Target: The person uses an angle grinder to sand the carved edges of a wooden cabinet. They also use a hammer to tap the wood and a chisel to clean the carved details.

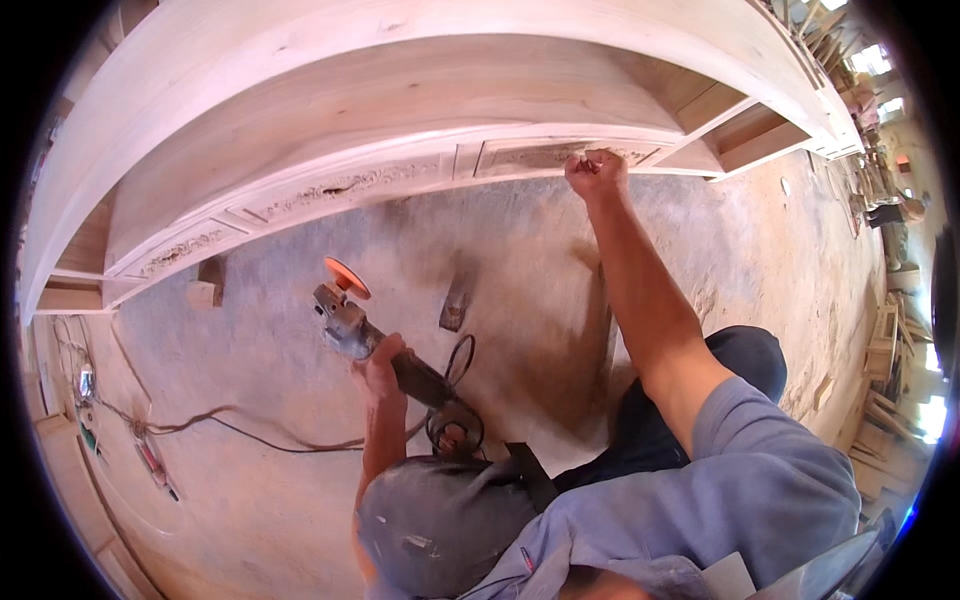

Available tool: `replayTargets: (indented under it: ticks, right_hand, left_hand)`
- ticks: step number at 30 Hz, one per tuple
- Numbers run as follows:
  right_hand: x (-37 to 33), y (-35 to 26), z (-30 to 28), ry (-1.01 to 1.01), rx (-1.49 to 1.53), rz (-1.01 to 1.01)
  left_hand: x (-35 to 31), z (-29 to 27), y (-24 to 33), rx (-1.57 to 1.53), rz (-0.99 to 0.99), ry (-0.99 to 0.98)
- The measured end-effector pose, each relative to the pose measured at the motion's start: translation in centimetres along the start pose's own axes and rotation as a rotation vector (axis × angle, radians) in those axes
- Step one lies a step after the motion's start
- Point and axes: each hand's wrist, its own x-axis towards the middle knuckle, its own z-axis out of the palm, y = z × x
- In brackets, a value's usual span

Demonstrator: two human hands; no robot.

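Bare matt wooden cabinet (400, 110), seemingly dusty concrete floor (540, 260), metal-headed grinder (350, 325).

The left hand (382, 362) is closed in a full grip, its bare forearm rising from the lower edge. The right arm stretches far forward, its hand (594, 172) curled with fingers (583, 163) pinched together.

Orange-disc angle grinder (365, 335) above floor

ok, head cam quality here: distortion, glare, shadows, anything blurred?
Head view: strong fisheye, so the wooden frame bows into an arc and a black vignette rings the picture; windows at the right rim are blown out; the right hand and forearm cast a soft shadow on the dusty floor; the angle grinder in the left hand looks reasonably sharp.
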Motion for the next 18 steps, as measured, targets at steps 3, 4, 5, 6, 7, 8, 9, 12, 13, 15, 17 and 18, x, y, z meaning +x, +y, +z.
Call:
replayTargets:
  ticks: [3,4,5,6,7,8,9,12,13,15,17,18]
  right_hand:
    - [1.8,0.1,-3.8,-0.360,-0.359,-0.304]
    - [0.1,2.7,-4.4,-0.396,-0.455,-0.293]
    - [-2.0,3.7,-4.9,-0.428,-0.548,-0.318]
    - [-1.5,5.6,-7.0,-0.583,-0.673,-0.322]
    - [-7.1,10.5,-8.4,-0.585,-0.900,-0.416]
    - [-8.0,12.5,-11.8,-0.826,-0.960,-0.347]
    - [-7.7,13.8,-15.9,-1.123,-0.755,0.252]
    - [-22.1,18.6,-16.8,-1.329,-1.881,-0.088]
    - [-23.6,19.2,-17.6,-1.257,-2.005,-0.270]
    - [-25.2,19.1,-16.9,-1.136,-1.921,-0.284]
    - [-26.1,19.2,-16.7,-1.090,-1.802,-0.236]
    - [-25.8,18.6,-16.4,-1.099,-1.734,-0.187]
  left_hand:
    - [1.3,0.6,-1.5,-0.001,0.029,0.107]
    - [1.6,-0.1,-1.6,0.020,0.040,0.173]
    - [1.8,0.3,-2.0,0.031,0.044,0.211]
    - [1.9,0.7,-2.4,0.042,0.048,0.247]
    - [1.5,0.7,-2.2,0.016,0.077,0.312]
    - [1.0,2.2,-2.1,-0.023,0.091,0.266]
    - [0.6,4.1,-2.3,-0.066,0.097,0.209]
    - [-0.8,3.5,-1.6,-0.108,0.142,0.193]
    - [-1.1,3.5,-1.3,-0.101,0.117,0.170]
    - [-1.5,3.2,-0.8,-0.123,0.119,0.098]
    - [-2.3,2.3,0.2,-0.164,0.181,0.007]
    - [-2.8,2.0,0.6,-0.263,0.155,-0.122]
